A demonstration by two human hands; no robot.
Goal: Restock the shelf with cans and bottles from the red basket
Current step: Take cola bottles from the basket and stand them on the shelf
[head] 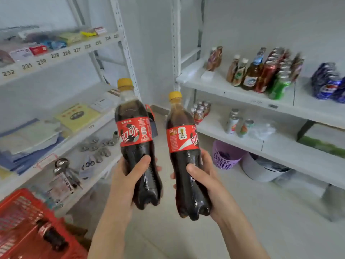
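My left hand (pixel 128 181) grips the lower half of a cola bottle (pixel 135 131) with a yellow cap and red label, held upright in mid-air. My right hand (pixel 202 181) holds a second cola bottle (pixel 183 141) of the same kind, also upright, just to the right. The red basket (pixel 24 208) sits at the lower left with another dark bottle (pixel 51 235) lying inside. The drinks shelf (pixel 233 94) stands at the right, carrying several bottles and cans (pixel 265 73).
A white shelf unit (pixel 61 55) on the left holds boxes, papers and metal items. Blue cans (pixel 326 83) stand at the far right of the drinks shelf. Small bottles (pixel 200 110) sit on the tier below. A purple basket (pixel 225 156) and a white bucket (pixel 261 170) stand underneath.
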